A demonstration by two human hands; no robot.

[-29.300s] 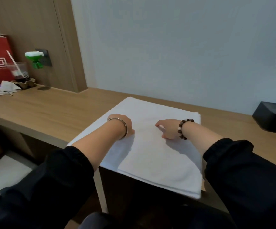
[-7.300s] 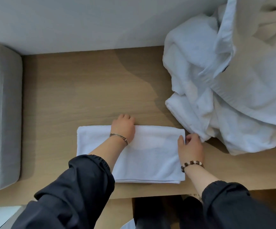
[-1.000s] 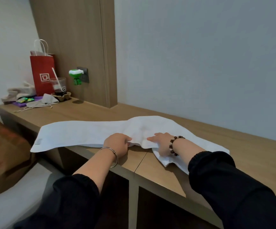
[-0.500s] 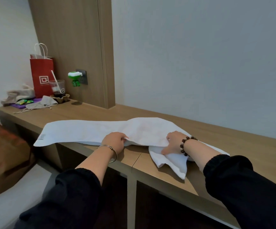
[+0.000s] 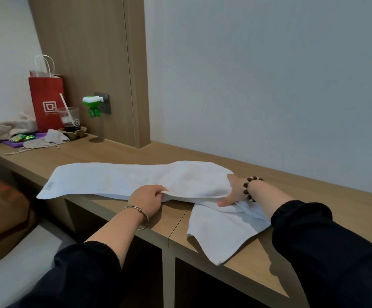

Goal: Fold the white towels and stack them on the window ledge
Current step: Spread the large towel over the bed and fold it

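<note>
Head view: towel [image 5: 118, 181] lies long across desk [image 5: 314, 196], bunched at right. Left hand [image 5: 146, 200] pinches its near edge, right hand [image 5: 232, 192] grips the bunch. I'd pull taut, flatten, then fold.

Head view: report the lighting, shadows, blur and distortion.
Head view: soft, even light, no glare; faint shadow beside the white towel on the ledge; wide-angle lens tilts the wooden panel; brown object at lower left is blurred.

both arms reach forward; left hand [image 5: 146, 197] and right hand [image 5: 234, 193] each grip the towel [image 5: 113, 181].
</note>
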